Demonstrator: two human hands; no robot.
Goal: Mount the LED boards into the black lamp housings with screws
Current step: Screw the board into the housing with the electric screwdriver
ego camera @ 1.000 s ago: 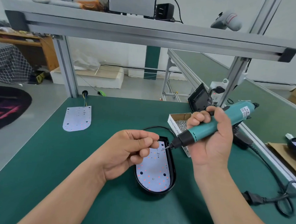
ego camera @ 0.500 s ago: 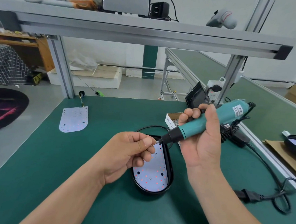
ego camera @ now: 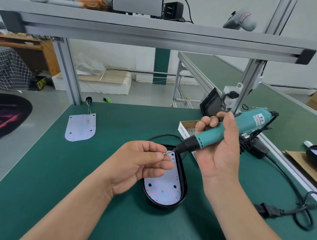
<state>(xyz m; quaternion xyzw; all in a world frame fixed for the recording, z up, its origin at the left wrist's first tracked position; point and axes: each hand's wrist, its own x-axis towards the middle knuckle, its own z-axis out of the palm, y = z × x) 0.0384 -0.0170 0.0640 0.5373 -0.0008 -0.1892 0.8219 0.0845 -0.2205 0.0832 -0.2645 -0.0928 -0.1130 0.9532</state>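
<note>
Since the screwdriver (ego camera: 217, 135) gripped in the right hand (ego camera: 220, 156) has been brought to the screw (ego camera: 165, 153) pinched by the left hand (ego camera: 142, 166), fastening the LED board (ego camera: 161, 189), seated in the black housing (ego camera: 184, 191), is expected next.

Bright, even daylight; soft shadows (edges bowed by wide-angle lens).

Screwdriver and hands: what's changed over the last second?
The right hand swung the teal screwdriver leftward, so its tip now meets the small screw pinched by the left hand. Both grips stayed, as did the LED board in the black housing, the spare board and the screw box.
</note>
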